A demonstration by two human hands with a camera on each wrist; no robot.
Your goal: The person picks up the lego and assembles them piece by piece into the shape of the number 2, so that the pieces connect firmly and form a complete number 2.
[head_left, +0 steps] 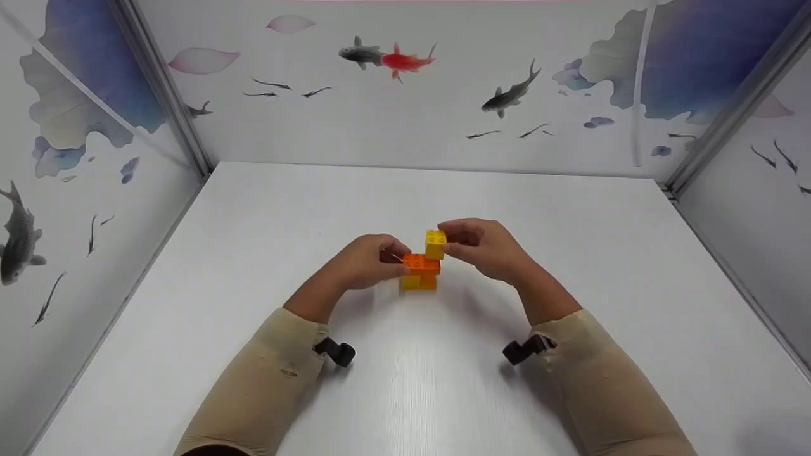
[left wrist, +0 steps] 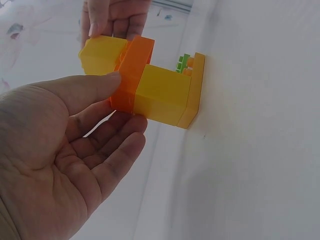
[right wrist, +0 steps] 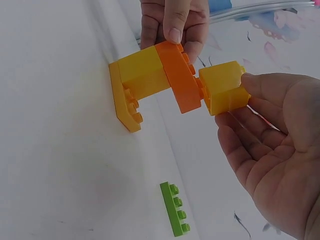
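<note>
My left hand (head_left: pixel 367 261) pinches an orange brick (head_left: pixel 419 263) between thumb and fingers. That brick lies across a yellow block (left wrist: pixel 162 95), which stands on a flat yellow-orange brick (right wrist: pixel 120 102) with bare studs at one end. My right hand (head_left: pixel 491 250) pinches a second yellow block (head_left: pixel 435 244) at the right end of the orange brick's top. In the right wrist view this block (right wrist: pixel 225 87) meets the orange studs, slightly tilted; whether it is seated cannot be told.
A thin green studded brick (right wrist: pixel 175 209) lies on the white table (head_left: pixel 405 392) behind the stack, out of sight in the head view. Panels (head_left: pixel 405 120) painted with fish enclose the table at the back and sides.
</note>
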